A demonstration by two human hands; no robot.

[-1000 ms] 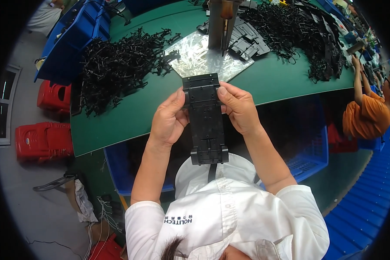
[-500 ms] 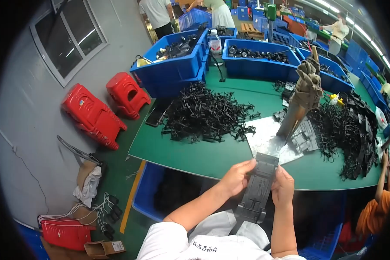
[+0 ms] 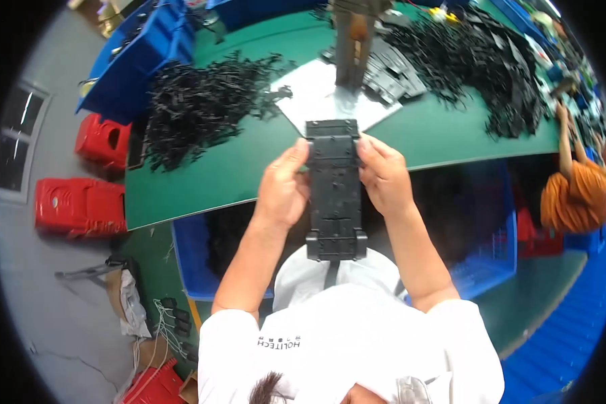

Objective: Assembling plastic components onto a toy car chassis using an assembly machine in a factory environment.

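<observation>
Between my hands is a long black moulded plastic part [image 3: 334, 188], like a toy-car chassis, upright over my lap by the table edge. My left hand [image 3: 284, 185] grips its left side near the upper end, thumb on top. On the opposite side my right hand [image 3: 387, 174] holds it the same way. Just beyond lies a pale, shiny plate [image 3: 306, 101] on the green table [image 3: 249, 161]. Above that plate stands a metal post [image 3: 351, 54]. Grey-black moulded parts [image 3: 392, 71] rest at its right.
A heap of small black plastic pieces [image 3: 198, 108] covers the table's left, another heap [image 3: 438, 54] the right. Blue bins [image 3: 145, 57] stand behind; one bin [image 3: 192, 256] sits under the table. Red stools [image 3: 81, 205] are at left. A person in orange [image 3: 576, 198] works at far right.
My view has tipped downward and turned. The black part now stands straighter in front of me, with both hands still holding its sides.
</observation>
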